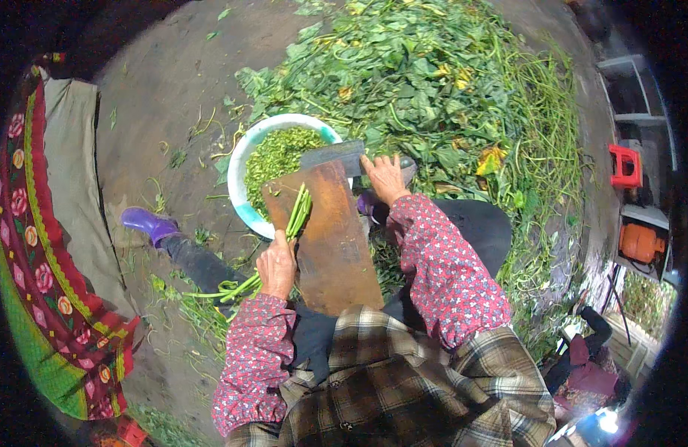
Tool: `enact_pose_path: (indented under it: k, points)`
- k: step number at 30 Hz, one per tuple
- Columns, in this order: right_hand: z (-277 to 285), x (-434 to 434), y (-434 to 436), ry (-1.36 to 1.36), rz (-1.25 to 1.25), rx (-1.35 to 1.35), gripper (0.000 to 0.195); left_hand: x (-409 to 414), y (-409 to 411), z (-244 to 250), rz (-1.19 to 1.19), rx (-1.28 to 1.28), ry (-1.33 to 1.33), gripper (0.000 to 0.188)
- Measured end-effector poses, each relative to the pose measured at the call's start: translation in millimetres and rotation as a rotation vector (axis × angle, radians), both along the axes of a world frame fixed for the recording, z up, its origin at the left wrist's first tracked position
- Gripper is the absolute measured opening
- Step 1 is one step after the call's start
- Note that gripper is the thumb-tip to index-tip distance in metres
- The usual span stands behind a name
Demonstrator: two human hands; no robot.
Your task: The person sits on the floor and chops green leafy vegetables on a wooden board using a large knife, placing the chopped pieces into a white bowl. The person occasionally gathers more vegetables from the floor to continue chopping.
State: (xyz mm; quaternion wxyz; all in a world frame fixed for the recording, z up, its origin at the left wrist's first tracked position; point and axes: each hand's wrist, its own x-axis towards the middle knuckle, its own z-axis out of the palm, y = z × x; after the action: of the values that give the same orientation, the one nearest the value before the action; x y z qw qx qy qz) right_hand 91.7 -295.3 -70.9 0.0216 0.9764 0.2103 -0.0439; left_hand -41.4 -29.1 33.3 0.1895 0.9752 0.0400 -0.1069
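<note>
My left hand (277,265) grips a bundle of green stems (299,215), whose front ends lie on a worn wooden board (338,251); the other ends trail out to the left behind the hand. With my right hand (386,177) I hold a broad-bladed cleaver (335,155) at the board's far edge, its blade reaching over the basin. The blade is apart from the stems. Chopped green pieces (279,156) fill much of a white and turquoise basin (240,193), which stands under the board's far left corner. A few small bits lie on the board.
A large heap of leafy vines (411,84) spreads beyond the basin and to the right. A purple boot (151,223) is at the left, near a flowered cloth (47,279). At the right are a red stool (625,166), an orange gas cylinder (639,243) and another person (587,363).
</note>
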Motion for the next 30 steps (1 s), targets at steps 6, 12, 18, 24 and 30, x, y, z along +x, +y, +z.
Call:
enact_pose_path:
  k: [6, 12, 18, 24, 30]
  points:
    - [11.3, 23.7, 16.4, 0.131, 0.192, 0.044, 0.023, 10.2, 8.5, 6.2, 0.051, 0.004, -0.008, 0.019]
    - [90.9, 68.8, -10.5, 0.558, 0.228, 0.199, 0.025, 13.6, 0.1, 14.5, 0.061, -0.021, 0.042, 0.019]
    - [120.2, 33.2, -17.5, 0.393, -0.015, 0.554, 0.023, 16.6, 1.9, 4.2, 0.077, -0.032, 0.008, 0.018]
    - [180.9, -36.5, 23.7, 0.216, -0.072, 0.935, 0.021, 26.7, 15.0, -5.6, -0.084, 0.102, -0.056, 0.016]
    - [159.3, -61.4, 50.0, 0.269, 0.009, 0.706, 0.018, 41.4, 30.3, -15.4, -0.209, 0.156, -0.101, 0.013]
